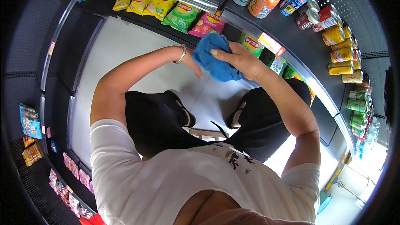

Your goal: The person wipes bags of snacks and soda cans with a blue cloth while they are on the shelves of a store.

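Note:
A folded blue cloth [215,57] hangs in the air in front of the lower shelf. My right hand [242,57] grips it, thumb on top and the other fingers hidden underneath. My left hand [193,64], with a silver bangle at the wrist, is bent down at the cloth's left edge. The cloth covers part of that hand, so I cannot tell whether it takes hold of the fabric. Just beyond the cloth, a pink bag of Lay's chips [207,25] and a green one [182,17] stand on the lower shelf.
Drink cans [265,1] stand on the upper shelf, whose front edge [306,64] curves around my right side. More shelving [56,56] with packaged snacks [31,125] rises on the left. Between my feet is the tiled floor [203,100], with a wooden stool [207,134] under me.

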The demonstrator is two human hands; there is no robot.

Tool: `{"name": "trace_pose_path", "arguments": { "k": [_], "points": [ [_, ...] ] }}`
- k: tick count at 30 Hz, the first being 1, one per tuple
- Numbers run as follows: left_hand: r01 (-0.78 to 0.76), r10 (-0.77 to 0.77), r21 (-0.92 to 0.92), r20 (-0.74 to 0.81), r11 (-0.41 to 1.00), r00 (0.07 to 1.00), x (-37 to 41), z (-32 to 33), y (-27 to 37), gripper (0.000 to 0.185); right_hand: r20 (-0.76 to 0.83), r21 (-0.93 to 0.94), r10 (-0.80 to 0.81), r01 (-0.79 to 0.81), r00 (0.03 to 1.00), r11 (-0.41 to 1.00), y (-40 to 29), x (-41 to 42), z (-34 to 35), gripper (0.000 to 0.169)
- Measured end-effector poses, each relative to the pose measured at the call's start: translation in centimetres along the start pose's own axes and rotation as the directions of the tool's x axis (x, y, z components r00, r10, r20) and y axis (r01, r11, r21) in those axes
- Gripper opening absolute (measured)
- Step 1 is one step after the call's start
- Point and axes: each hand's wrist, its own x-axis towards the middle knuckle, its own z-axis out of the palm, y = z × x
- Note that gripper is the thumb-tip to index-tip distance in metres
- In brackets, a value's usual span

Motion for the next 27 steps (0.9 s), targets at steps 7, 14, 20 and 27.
{"name": "trace_pose_path", "arguments": {
  "k": [7,14,20,27],
  "points": [
    [-0.314,0.041,-0.654,-0.396,0.688,0.917,-4.4,-1.3,11.5,0.046,-0.07,0.494,-0.027,0.059,0.997,0.867,-1.9,-1.8,-0.4,0.053],
    [-0.576,-0.234,-0.416,-0.901,0.703,0.366,-4.9,-3.0,14.8,0.016,-0.261,0.54,0.028,0.121,0.965,0.833,-2.4,-0.8,-0.2,0.034],
    [-0.817,-0.082,-0.144,-0.99,0.558,0.118,-9.8,-3.9,18.4,0.02,-0.139,0.095,0.061,-0.047,0.988,0.994,-4.7,-1.6,0.3,0.045],
    [-0.634,0.162,-0.168,-0.889,0.755,0.428,-11.4,-3.7,21.2,0.027,-0.172,-0.311,-0.656,0.591,0.735,0.744,-5.5,-0.6,-0.2,0.077]
  ]
}}
